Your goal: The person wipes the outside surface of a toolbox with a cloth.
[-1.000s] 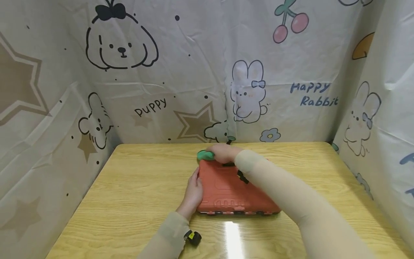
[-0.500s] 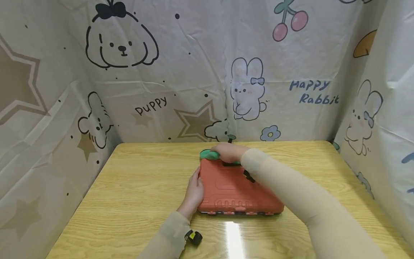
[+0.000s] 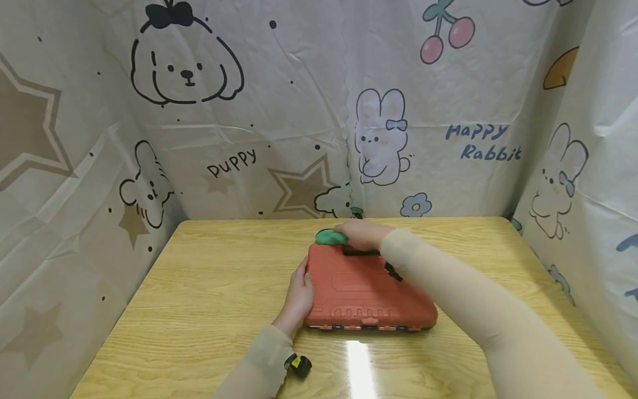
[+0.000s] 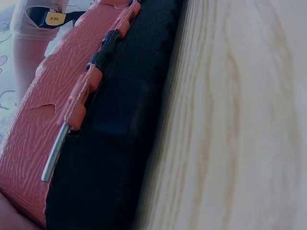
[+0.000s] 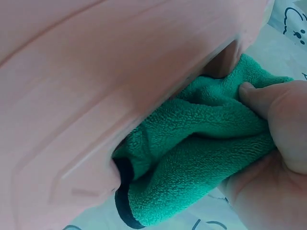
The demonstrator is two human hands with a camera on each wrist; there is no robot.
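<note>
A red plastic carrying case (image 3: 366, 288) with a black lower half rests on the table, its hinged edge facing me. My left hand (image 3: 299, 292) holds the case by its left side; only a sliver of that hand shows in the left wrist view. In the right wrist view my right hand (image 5: 283, 129) grips a green cleaning cloth (image 5: 201, 143) with black edging, thumb on top of it. The cloth lies against the far edge of the case, by the handle opening (image 3: 361, 252). My right forearm crosses above the case's right side.
The case stands on a light wooden table (image 3: 214, 288). Printed cloth sheets (image 3: 279, 122) hang close behind the table and along both sides. A small black camera (image 3: 299, 366) is strapped on my left wrist.
My right hand has moved to the right along the far edge of the case with the green cloth, uncovering more of the handle opening. My left hand keeps its place on the side.
</note>
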